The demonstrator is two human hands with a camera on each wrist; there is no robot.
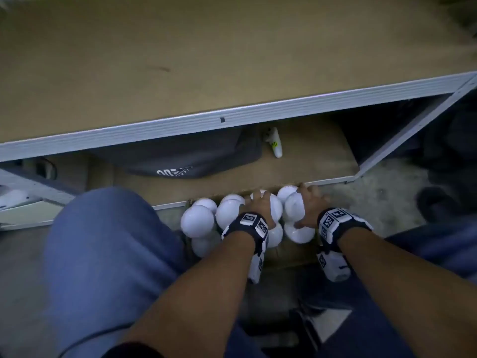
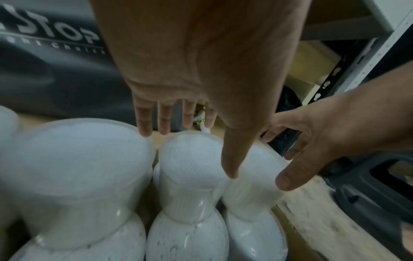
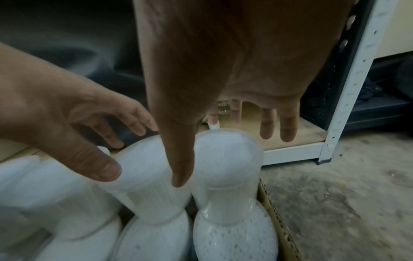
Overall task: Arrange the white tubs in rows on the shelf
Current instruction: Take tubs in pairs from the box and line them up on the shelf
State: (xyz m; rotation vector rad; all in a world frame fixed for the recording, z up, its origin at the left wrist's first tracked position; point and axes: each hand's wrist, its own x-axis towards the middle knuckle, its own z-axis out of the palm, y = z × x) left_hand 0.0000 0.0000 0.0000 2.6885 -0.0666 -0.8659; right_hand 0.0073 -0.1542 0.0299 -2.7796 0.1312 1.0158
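While both hands hang over the stacked white tubs [image 1: 233, 211] in the cardboard box [image 3: 273, 208] on the floor, nothing is gripped yet. Left hand [image 1: 259, 204] is spread, fingers straight over the top of a middle stack, thumb pointing down between two stacks. Right hand [image 1: 311, 205] is likewise spread over the rightmost stack [image 3: 228, 159], thumb dropped into the gap beside it. My read: each hand is set to close around one stack so two go out at once. The tubs sit nested in tall columns, packed touching each other, so thumbs need those gaps to get purchase. The target, the bottom shelf [image 1: 309, 156], lies just beyond the box. A dark bag [image 1: 180, 156] takes up its left part and a small white bottle [image 1: 275, 143] lies near the middle; the right part is bare. The upper shelf board [image 1: 232, 117] overhangs, so tall stacks likely need to go in low. The metal upright [image 3: 348, 88] bounds the right side.
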